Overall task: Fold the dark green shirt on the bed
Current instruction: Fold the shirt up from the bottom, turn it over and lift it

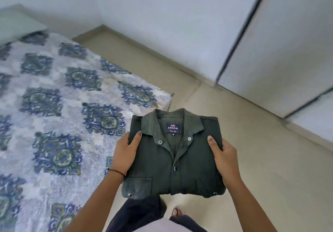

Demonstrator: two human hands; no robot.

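Beige floor (252,159) and white wardrobe doors (288,51) fill the right of the frame, and a bed (54,105) under a blue-patterned cover fills the left. At lower centre a person holds the dark green shirt (173,168) in the air beside the bed's corner, folded into a packet with its collar up. The left hand (126,152) and right hand (225,158) each clamp a side edge, thumb on top and fingers hidden beneath. Gripped only at its sides, the packet could sag in the middle or shed a tucked sleeve, undoing the fold.
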